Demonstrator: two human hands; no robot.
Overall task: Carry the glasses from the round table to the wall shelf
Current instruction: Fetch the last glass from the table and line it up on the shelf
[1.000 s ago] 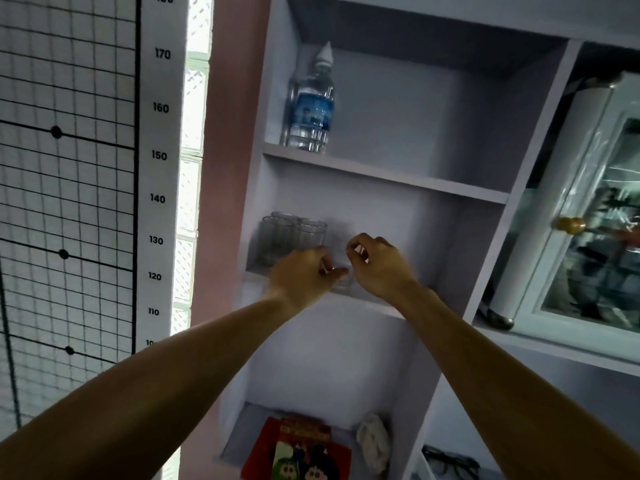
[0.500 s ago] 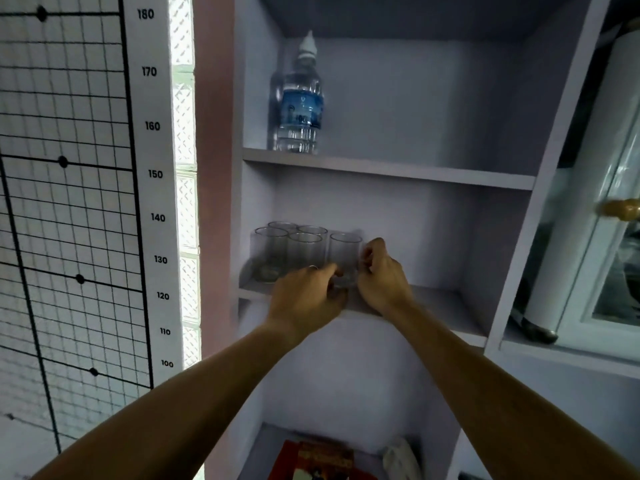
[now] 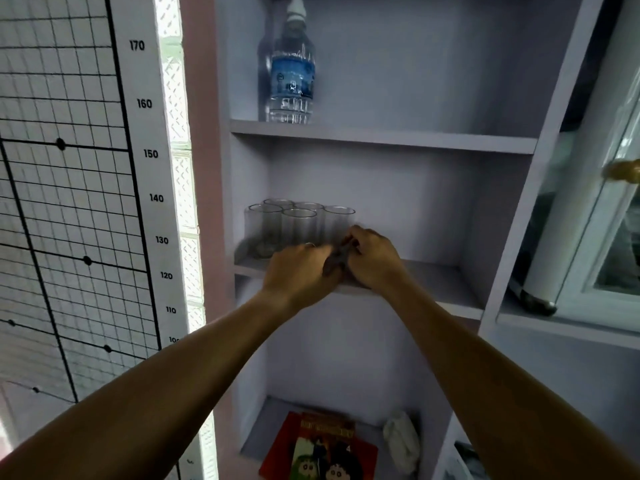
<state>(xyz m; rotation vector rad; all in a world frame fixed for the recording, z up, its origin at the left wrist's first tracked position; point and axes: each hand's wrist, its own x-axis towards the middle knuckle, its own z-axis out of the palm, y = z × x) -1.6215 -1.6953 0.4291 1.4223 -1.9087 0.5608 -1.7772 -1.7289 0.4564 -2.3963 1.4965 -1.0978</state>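
Glasses [image 3: 298,225] stand clustered on wall shelf's [image 3: 433,277] middle board, left end. Rightmost glass [image 3: 337,221] just above both hands: left hand [image 3: 301,271] and right hand [image 3: 372,259] meet at its base, fingers curled round it. Water bottle [image 3: 292,69] one board up; comic book [image 3: 325,445] w/ white cloth [image 3: 400,439] one board below.

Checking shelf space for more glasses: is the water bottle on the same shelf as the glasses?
No, the water bottle stands on the shelf above the glasses.
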